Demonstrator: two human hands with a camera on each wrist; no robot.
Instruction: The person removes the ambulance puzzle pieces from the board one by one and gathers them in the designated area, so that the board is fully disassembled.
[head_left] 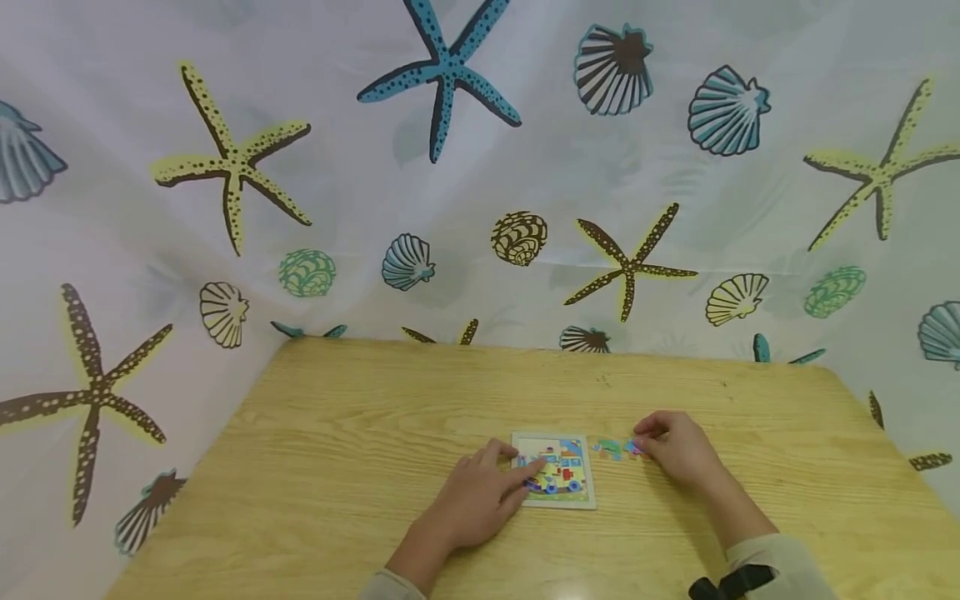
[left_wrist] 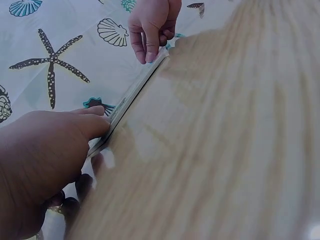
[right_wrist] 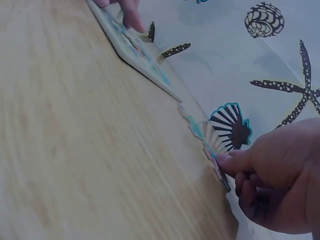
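Note:
A small jigsaw puzzle [head_left: 577, 496] in a pale square frame lies on the wooden table, showing a colourful vehicle with blue wheels. Its upper left part is bare. My left hand [head_left: 477, 497] rests over the frame's left side, with the index finger stretched across the picture. To the right of the frame, a green and orange puzzle piece [head_left: 610, 448] lies flat. Beside it, my right hand [head_left: 678, 450] pinches a blue and pink puzzle piece [head_left: 636, 448] between thumb and fingers, low over the table. The right wrist view shows this piece [right_wrist: 216, 167] partly covered by the fingertips.
The wooden table [head_left: 360, 408] spreads out around the puzzle. A white cloth [head_left: 465, 192] printed with starfish and shells hangs behind it and along both sides. A black strap [head_left: 738, 581] circles the right sleeve.

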